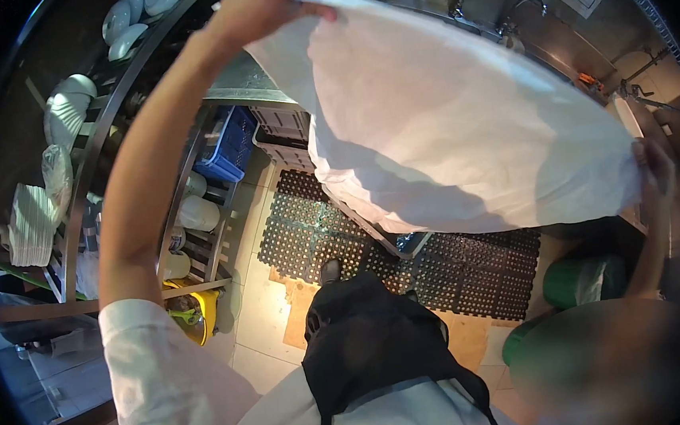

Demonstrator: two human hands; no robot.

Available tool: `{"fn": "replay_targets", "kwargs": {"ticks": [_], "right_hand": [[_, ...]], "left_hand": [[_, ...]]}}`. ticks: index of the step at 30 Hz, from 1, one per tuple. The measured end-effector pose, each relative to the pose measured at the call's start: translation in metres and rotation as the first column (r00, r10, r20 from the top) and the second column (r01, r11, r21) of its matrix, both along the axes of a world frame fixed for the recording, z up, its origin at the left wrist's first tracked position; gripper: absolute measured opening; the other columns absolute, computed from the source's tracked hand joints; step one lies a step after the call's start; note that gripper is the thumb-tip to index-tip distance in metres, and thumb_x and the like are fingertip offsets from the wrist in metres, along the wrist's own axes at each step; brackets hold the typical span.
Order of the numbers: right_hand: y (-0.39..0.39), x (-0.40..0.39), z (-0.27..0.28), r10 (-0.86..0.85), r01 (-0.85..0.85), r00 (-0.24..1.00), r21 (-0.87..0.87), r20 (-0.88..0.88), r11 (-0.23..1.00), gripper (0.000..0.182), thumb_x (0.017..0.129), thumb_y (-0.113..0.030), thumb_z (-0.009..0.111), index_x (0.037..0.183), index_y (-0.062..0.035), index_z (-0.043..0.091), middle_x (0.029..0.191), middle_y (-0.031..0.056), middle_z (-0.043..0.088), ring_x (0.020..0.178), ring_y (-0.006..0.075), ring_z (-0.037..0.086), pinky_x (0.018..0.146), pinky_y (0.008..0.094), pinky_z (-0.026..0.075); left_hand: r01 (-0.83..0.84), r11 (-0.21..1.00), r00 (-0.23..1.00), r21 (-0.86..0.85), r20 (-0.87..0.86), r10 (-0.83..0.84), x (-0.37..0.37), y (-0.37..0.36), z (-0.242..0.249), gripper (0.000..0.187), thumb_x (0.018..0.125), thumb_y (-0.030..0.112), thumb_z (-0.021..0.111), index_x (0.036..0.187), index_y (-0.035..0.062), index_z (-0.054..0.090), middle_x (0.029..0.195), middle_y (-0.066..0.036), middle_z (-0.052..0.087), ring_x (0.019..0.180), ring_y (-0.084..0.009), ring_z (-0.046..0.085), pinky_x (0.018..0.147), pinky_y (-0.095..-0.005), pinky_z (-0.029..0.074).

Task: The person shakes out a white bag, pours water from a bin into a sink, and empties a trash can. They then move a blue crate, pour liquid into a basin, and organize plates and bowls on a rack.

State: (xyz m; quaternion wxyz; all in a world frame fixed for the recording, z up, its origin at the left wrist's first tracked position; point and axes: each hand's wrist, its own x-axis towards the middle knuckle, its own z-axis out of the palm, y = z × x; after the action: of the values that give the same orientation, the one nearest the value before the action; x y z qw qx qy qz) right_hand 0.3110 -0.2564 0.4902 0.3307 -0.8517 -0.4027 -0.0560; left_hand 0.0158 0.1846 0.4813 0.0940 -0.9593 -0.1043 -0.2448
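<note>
Both hands pinch one white cloth [460, 115], stretched wide in the air over the floor: left hand [260, 7] grip closed on its top corner, right hand [656, 168] grip closed on the far edge. One black mat [440, 260] on floor below. One blue crate [227, 145] under the worktop [246, 80]. Two taps [520, 10] behind.

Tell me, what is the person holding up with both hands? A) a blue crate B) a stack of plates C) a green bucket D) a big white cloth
D: the left hand grips one edge of the big white cloth and the right hand grips the far edge, so it hangs spread out between them, above the black floor mat.
</note>
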Motion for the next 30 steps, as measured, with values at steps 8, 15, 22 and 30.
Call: {"fn": "replay_targets", "kwargs": {"ticks": [8, 15, 22, 30], "right_hand": [[-0.035, -0.036, -0.005, -0.395, 0.21, 0.907, 0.656, 0.147, 0.725, 0.029, 0.082, -0.026, 0.057, 0.091, 0.0019, 0.057, 0.079, 0.0042, 0.056, 0.071, 0.0115, 0.047, 0.066, 0.0236, 0.037], [0.126, -0.08, -0.191, -0.14, 0.453, 0.839, 0.532, -0.527, 0.716, 0.032, 0.081, -0.025, 0.058, 0.097, 0.0025, 0.056, 0.089, 0.0077, 0.058, 0.08, 0.0155, 0.051, 0.074, 0.0265, 0.039], [0.142, -0.064, -0.151, -0.166, 0.415, 0.888, 0.589, -0.43, 0.693, 0.033, 0.082, -0.032, 0.056, 0.083, 0.0012, 0.059, 0.067, 0.0039, 0.056, 0.065, 0.0101, 0.047, 0.061, 0.0266, 0.04], [0.11, -0.048, -0.12, -0.084, 0.37, 0.912, 0.715, -0.403, 0.593, 0.041, 0.083, -0.039, 0.053, 0.084, 0.0012, 0.059, 0.069, 0.0021, 0.056, 0.066, 0.0081, 0.044, 0.062, 0.0243, 0.039]], "left_hand": [[0.394, 0.837, 0.302, -0.38, 0.913, 0.272, -0.076, 0.027, 0.027, 0.048, 0.079, 0.044, 0.051, 0.107, 0.0053, 0.046, 0.101, -0.007, 0.052, 0.095, -0.0173, 0.046, 0.085, -0.0367, 0.033], [0.095, 0.387, 0.839, -0.917, 0.283, 0.465, 0.001, 0.023, -0.199, 0.043, 0.084, 0.028, 0.049, 0.107, -0.0084, 0.05, 0.098, -0.018, 0.058, 0.087, -0.0244, 0.055, 0.077, -0.0327, 0.042], [0.364, 0.27, 0.734, -0.892, 0.453, 0.506, 0.007, 0.067, -0.203, 0.057, 0.081, 0.044, 0.053, 0.104, -0.0075, 0.05, 0.095, -0.009, 0.056, 0.084, -0.0154, 0.051, 0.075, -0.0262, 0.04], [0.578, 0.261, 0.676, -0.773, 0.633, 0.378, 0.037, 0.077, -0.166, 0.049, 0.087, 0.037, 0.046, 0.107, -0.0074, 0.048, 0.099, -0.009, 0.055, 0.086, -0.0149, 0.051, 0.075, -0.0258, 0.04]]}}
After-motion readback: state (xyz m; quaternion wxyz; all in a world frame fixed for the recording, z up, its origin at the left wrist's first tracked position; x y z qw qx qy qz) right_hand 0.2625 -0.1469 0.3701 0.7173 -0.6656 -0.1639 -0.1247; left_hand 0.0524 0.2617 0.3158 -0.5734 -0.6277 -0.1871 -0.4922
